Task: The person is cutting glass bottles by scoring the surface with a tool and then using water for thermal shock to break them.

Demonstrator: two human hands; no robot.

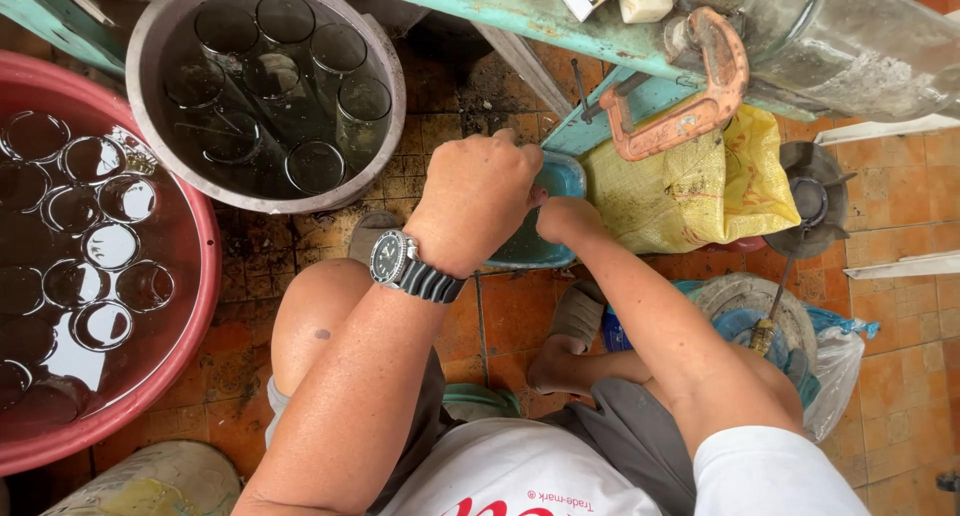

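My left hand (478, 198), with a dark wristwatch (392, 259) on its wrist, is closed in a fist over the edge of a small blue basin (560, 181) on the tiled floor. My right hand (562, 216) is closed too and reaches into the same basin from the right. What the fingers hold is hidden behind the hands. The two hands almost touch. I am squatting, with my knees and sandalled feet below the hands.
A grey tub (150, 106) of water holds several submerged glasses at upper left. A red tub (195, 316) with several more glasses is at far left. A yellow sack (700, 191), an orange clamp (700, 106) on a green bench and a small stove (815, 196) are at right.
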